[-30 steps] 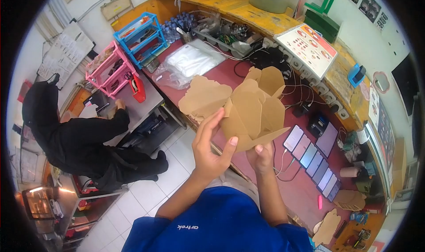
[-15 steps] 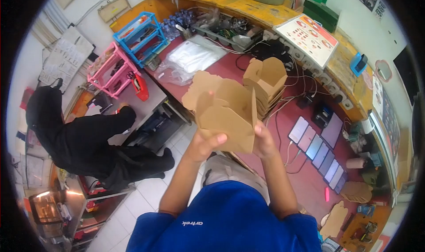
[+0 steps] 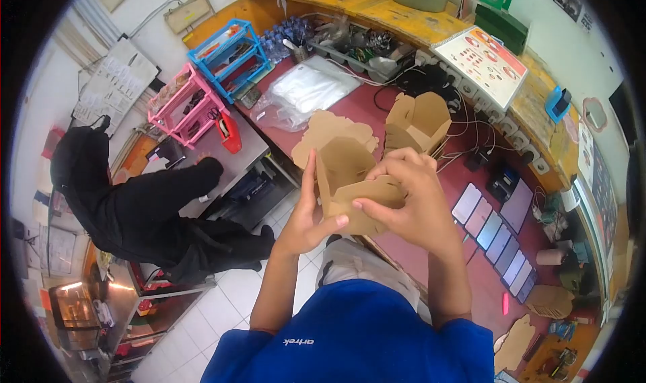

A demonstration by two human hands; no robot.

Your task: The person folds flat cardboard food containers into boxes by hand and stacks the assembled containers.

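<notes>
A brown cardboard takeaway box [image 3: 344, 161], partly folded with its lid flap standing open, is held between both hands in front of my chest. My left hand [image 3: 306, 221] grips its left side, the thumb on the near wall and the fingers along the outer panel. Over the right side curls my right hand [image 3: 417, 201], its thumb pressed to the near panel and the fingers bent over the upper edge. Just beyond, a stack of folded boxes [image 3: 418, 124] stands on the red tabletop [image 3: 431, 242].
Several phones [image 3: 494, 235] lie in a row at right, with cables nearby. Flat cardboard pieces [image 3: 517, 342] lie at lower right. Clear plastic bags [image 3: 309, 90] and pink [image 3: 185, 107] and blue racks [image 3: 229, 60] stand further back. A person in black [image 3: 148, 215] bends at left.
My right hand has moved from the box's lower right side up over its right edge, and the near panel there is now bent inward. The view has shifted slightly.
</notes>
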